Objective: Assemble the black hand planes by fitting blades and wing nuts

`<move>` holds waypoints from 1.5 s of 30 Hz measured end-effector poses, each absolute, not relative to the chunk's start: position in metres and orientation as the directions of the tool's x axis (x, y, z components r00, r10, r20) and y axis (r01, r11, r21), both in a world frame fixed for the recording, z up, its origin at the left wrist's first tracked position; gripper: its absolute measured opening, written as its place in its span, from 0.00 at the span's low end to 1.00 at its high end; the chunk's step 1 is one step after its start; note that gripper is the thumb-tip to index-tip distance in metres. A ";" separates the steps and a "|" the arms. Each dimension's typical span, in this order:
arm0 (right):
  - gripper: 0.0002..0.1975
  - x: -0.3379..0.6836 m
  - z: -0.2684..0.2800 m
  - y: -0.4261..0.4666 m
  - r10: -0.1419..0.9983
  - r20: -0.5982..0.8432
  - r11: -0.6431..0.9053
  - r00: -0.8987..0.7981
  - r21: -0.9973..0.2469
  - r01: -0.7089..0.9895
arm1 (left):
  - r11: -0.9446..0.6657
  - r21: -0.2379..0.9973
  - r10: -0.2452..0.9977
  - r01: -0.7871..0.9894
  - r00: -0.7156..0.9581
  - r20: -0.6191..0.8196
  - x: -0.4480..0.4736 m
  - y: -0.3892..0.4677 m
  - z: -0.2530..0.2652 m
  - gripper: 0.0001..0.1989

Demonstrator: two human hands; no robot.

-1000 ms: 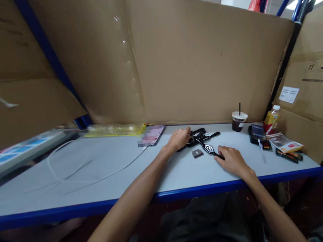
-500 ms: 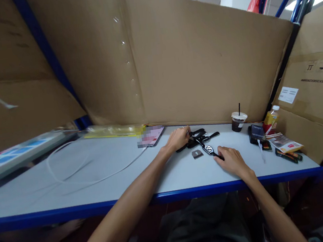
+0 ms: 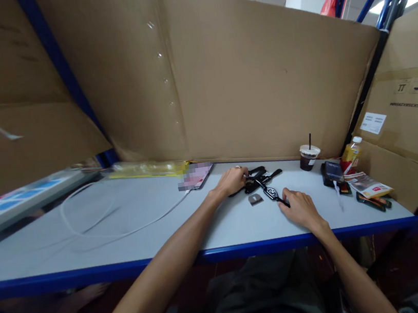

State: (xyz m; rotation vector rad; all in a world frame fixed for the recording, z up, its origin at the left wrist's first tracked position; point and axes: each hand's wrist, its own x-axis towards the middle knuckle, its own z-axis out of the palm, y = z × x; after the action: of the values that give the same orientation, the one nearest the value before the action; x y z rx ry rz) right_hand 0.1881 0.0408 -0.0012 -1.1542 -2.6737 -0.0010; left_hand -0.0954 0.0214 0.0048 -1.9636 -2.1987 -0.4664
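Note:
A black spokeshave (image 3: 271, 193) with a pale-marked middle lies slantwise between my two hands, just over or on the table. My right hand (image 3: 297, 206) is closed round its near handle, thumb and fingers together. At the far end my left hand (image 3: 234, 180) has its fingers curled on the other handle, whose tip they hide. Several more black tool parts (image 3: 252, 186) lie in a heap behind the spokeshave, beside my left fingers; their exact shapes are hard to make out. A small grey metal plate (image 3: 256, 199) with a hole lies flat between my forearms.
On the right stand a lidded drink cup (image 3: 306, 158) with a straw and a yellow bottle (image 3: 352, 154), near a dark device (image 3: 332, 174) and a packet (image 3: 370, 184). Leftward are a phone (image 3: 199, 174), a white cable (image 3: 137, 231) and a power strip (image 3: 24, 198). Cardboard (image 3: 267, 75) walls the back.
Both hands keep their grip and have barely moved. The spokeshave has tilted slightly, and one black handle behind it has shifted a little to the left.

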 end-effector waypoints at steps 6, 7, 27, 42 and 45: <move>0.10 0.186 -0.001 0.042 0.737 0.197 0.671 -0.647 -0.093 0.736 | 0.080 0.136 0.949 0.987 -0.118 0.293 -0.095 0.022 0.004 0.14; 0.10 0.186 -0.001 0.043 0.747 0.190 0.659 -0.637 -0.092 0.746 | 0.080 0.137 0.949 0.987 -0.117 0.292 -0.095 0.021 0.004 0.13; 0.09 0.213 0.016 0.052 0.842 0.056 0.539 -0.537 -0.116 0.834 | 0.283 0.194 0.869 0.939 -0.337 0.361 -0.114 0.021 0.004 0.19; 0.11 0.226 0.023 0.052 0.878 0.082 0.473 -0.471 -0.003 0.881 | 0.322 0.129 0.919 0.938 -0.343 0.193 -0.136 0.022 -0.005 0.19; 0.13 0.216 0.017 0.049 0.859 0.115 0.499 -0.498 0.025 0.866 | 0.391 0.116 0.892 0.913 -0.407 0.197 -0.129 0.019 -0.003 0.23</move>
State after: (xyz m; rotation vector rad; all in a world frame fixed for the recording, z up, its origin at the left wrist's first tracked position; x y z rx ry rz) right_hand 0.2160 0.0492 0.0171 -1.5253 -2.6433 -0.1214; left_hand -0.1289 0.0188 -0.0035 -1.6501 -2.5329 -0.3129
